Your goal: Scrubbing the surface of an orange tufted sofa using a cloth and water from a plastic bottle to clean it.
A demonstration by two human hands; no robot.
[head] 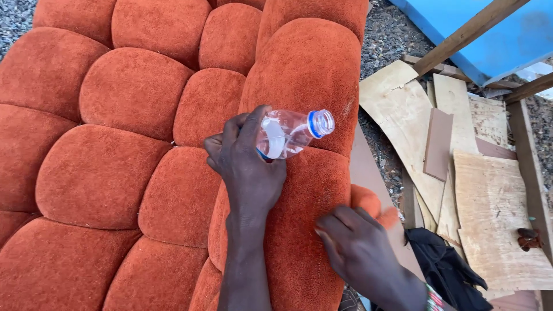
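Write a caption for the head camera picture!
Left hand holds a clear bottle over an orange cushion.

This looks like an open-air upholstery or furniture workshop; a large tufted piece of orange upholstery [132, 150] fills the left and centre of the frame, its padded cushions bulging in rows; gravel ground [389, 34] shows at the upper middle; offcuts of plywood [495, 213] lie scattered at the right, with rough timber beams [469, 31] crossing a blue panel [507, 40] in the upper right corner; a dark cloth [446, 268] lies crumpled at the lower right.
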